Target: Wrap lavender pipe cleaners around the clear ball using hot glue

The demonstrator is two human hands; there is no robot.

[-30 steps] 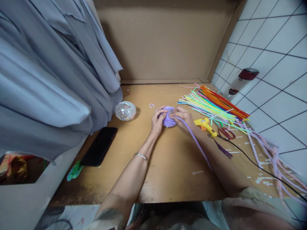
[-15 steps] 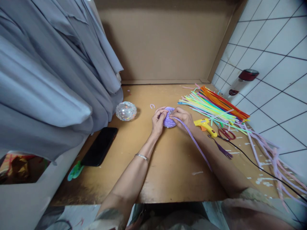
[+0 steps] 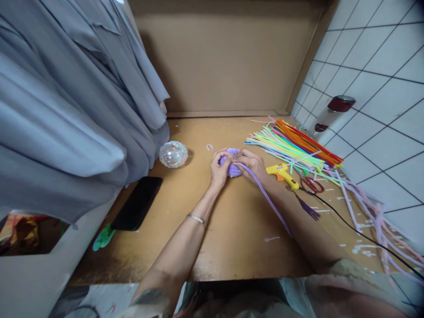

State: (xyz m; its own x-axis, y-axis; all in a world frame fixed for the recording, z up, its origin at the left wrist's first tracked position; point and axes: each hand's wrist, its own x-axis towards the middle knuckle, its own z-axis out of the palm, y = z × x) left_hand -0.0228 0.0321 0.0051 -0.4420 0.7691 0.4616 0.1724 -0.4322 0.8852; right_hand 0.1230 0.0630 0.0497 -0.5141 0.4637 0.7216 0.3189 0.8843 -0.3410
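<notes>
A purple coil of wound pipe cleaner (image 3: 234, 172) sits between my hands at the middle of the table. My left hand (image 3: 218, 171) grips its left side, fingers behind and thumb on the near face. From the right, my right hand (image 3: 252, 163) pinches a loose purple pipe cleaner (image 3: 270, 203) against the coil. The long tail of this strand runs down toward my right forearm. My fingers cover part of the coil's top. A small curved pale pink piece (image 3: 210, 147) lies just beyond my left hand.
A clear ball (image 3: 173, 154) and a black phone (image 3: 137, 203) lie left. On the right are colourful pipe cleaners (image 3: 291, 148), a yellow glue gun (image 3: 283, 174) with its black cord, red-handled scissors (image 3: 312, 184), a purple tassel (image 3: 308, 207) and a red-lidded bottle (image 3: 331, 115). A grey curtain (image 3: 82, 110) hangs left.
My left thumb has moved right across the coil toward my right fingertips, and more of the coil's left side shows. Both hands keep their hold.
</notes>
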